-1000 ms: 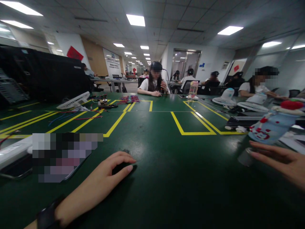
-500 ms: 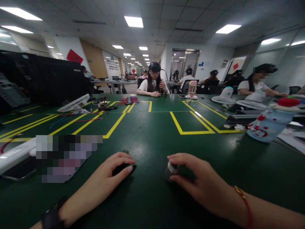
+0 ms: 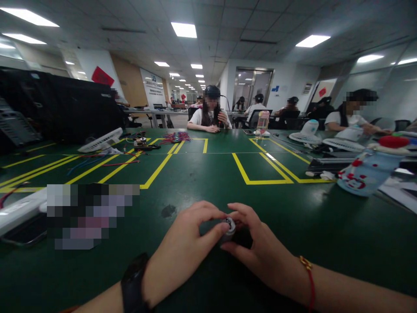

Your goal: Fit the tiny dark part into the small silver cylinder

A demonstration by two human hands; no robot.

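Note:
A small grey cylinder with a pale ring round its top is between my two hands, just above or on the green table; I cannot tell which. My left hand pinches its upper end, thumb and forefinger at the rim. Curved around the other side, my right hand has its thumb and fingers apart. One of its fingertips is close to the cylinder, and whether it touches is unclear. A dark watch band is on my left wrist, a red cord bracelet on my right.
A blurred-out flat object and a white power strip lie at the left. To the right stands a blue cup. Farther back are bundled wires, white fans and yellow tape lines. A person sits opposite.
My left hand has come rightward from the bare table to the cylinder and taken hold of it. My right hand has shifted slightly left and its grip has loosened.

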